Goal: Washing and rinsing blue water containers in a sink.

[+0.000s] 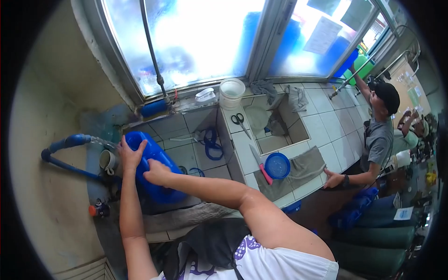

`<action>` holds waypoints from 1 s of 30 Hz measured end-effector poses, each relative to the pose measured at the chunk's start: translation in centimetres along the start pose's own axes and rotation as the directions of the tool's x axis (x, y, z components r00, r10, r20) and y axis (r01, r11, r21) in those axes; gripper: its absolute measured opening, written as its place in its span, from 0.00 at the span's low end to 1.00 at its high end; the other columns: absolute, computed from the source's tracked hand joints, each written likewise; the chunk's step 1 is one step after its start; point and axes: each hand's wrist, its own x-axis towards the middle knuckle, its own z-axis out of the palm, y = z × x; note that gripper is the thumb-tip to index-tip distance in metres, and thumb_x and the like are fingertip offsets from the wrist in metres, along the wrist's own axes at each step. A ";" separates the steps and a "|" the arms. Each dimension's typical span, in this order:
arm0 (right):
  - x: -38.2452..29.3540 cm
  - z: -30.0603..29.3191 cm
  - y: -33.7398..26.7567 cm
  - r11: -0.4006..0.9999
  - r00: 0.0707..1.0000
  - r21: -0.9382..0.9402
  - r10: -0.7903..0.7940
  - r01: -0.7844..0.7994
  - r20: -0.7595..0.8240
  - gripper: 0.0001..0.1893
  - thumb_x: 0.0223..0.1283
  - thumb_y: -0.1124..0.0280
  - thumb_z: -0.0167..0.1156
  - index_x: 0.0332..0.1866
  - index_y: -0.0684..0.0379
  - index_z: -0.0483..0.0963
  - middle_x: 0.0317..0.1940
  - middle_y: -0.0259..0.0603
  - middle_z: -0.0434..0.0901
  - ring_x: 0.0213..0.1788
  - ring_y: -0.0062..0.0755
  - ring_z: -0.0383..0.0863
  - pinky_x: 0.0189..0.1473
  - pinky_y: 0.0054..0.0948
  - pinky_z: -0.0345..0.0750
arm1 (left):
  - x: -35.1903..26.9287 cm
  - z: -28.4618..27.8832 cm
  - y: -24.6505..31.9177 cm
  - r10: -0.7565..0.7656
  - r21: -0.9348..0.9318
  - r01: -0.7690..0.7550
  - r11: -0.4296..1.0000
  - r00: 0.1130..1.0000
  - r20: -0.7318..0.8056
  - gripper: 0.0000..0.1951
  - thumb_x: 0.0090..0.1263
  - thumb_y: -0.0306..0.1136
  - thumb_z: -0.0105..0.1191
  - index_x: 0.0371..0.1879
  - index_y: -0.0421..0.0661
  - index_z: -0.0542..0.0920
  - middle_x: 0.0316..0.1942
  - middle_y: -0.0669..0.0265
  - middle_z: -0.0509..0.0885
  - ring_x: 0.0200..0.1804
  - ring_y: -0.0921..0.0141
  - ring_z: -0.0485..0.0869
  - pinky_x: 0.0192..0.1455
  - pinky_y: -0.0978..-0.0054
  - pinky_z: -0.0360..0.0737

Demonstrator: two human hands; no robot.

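A blue plastic container (155, 157) leans in the tiled sink at the left, its opening towards the wall side. My left hand (131, 154) grips the container beside its opening. Lower on the container, my right hand (157, 172) lies against its upper side with the fingers curled; whether it holds a handle is hard to see. Water runs from a blue pipe spout (82, 139) towards the opening, by my left fingers. A white mug (107, 160) stands just under the stream. Blue straps (212, 147) lie on the sink floor.
A knife with a pink handle (265, 173), scissors (241, 123), a blue lid-like dish (277, 165), a grey cloth (306, 168) and a white bucket (231, 92) are on the tiled counter around a second basin (283, 140). A person in a cap (379, 133) stands at the right, one hand on the counter edge.
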 end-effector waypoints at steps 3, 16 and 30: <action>1.0 0.2 1.1 0.976 0.970 0.169 -0.166 0.137 0.179 0.31 0.59 0.56 0.65 0.64 0.62 0.71 0.54 0.59 0.80 0.59 0.53 0.79 0.61 0.41 0.75 | 1.1 -0.3 1.1 -0.047 -0.013 0.048 0.999 0.997 0.068 0.51 0.50 0.60 0.71 0.70 0.42 0.65 0.67 0.40 0.68 0.68 0.44 0.68 0.71 0.54 0.65; -9.9 -11.3 21.1 0.963 0.990 -0.261 0.098 -0.068 0.104 0.32 0.54 0.41 0.67 0.46 0.64 0.83 0.40 0.52 0.87 0.47 0.46 0.86 0.51 0.38 0.80 | 1.1 -1.0 1.3 0.217 0.334 -0.314 0.889 0.930 0.298 0.24 0.79 0.49 0.39 0.39 0.43 0.84 0.40 0.44 0.85 0.44 0.42 0.83 0.46 0.45 0.77; -12.4 -10.1 24.0 0.982 0.987 -0.142 0.110 -0.127 -0.119 0.21 0.51 0.48 0.70 0.39 0.56 0.85 0.38 0.48 0.87 0.45 0.49 0.86 0.48 0.43 0.81 | -0.3 -1.7 -0.4 0.253 0.319 -0.294 0.901 0.954 0.164 0.29 0.81 0.52 0.34 0.51 0.40 0.83 0.49 0.47 0.84 0.51 0.45 0.82 0.53 0.51 0.77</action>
